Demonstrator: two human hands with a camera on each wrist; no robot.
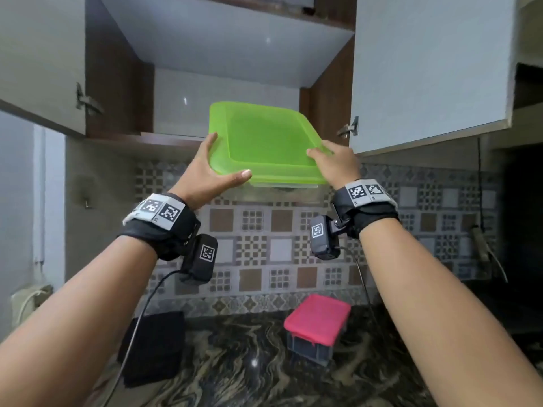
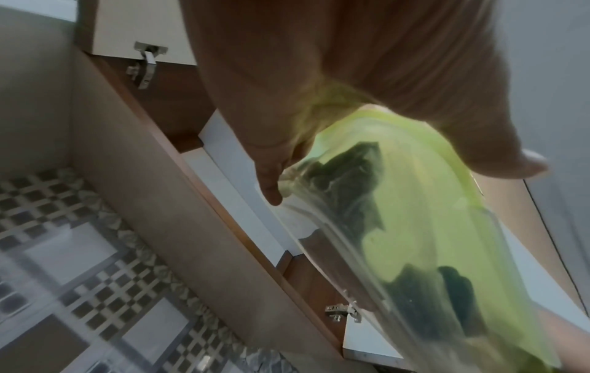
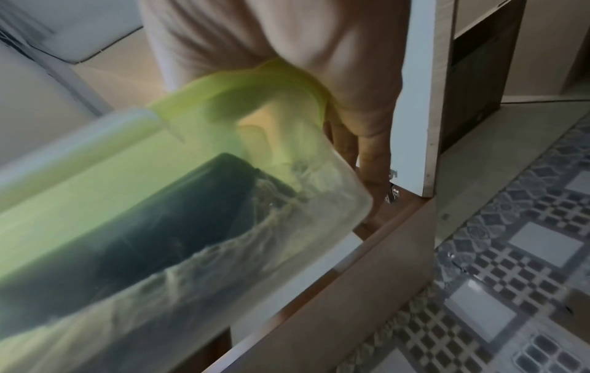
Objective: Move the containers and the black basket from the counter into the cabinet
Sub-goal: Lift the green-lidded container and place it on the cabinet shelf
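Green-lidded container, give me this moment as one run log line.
green-lidded container: held at cabinet opening | left hand, right hand: gripping sides | pink-lidded container, black basket: on counter

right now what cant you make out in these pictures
- Dark contents of the green-lidded clear plastic container: head view, lid hides them; wrist views, blurred.
- Black basket: head view, left forearm and cable cross it.
- Pink-lidded grey box: contents hidden by lid.

Home kitchen. Open wall cabinet [image 1: 223, 69] with hinged doors over dark marbled stone worktop [image 1: 249, 362], patterned tile backsplash [image 1: 264, 230], lidded plastic food containers [image 1: 317, 327] on worktop.
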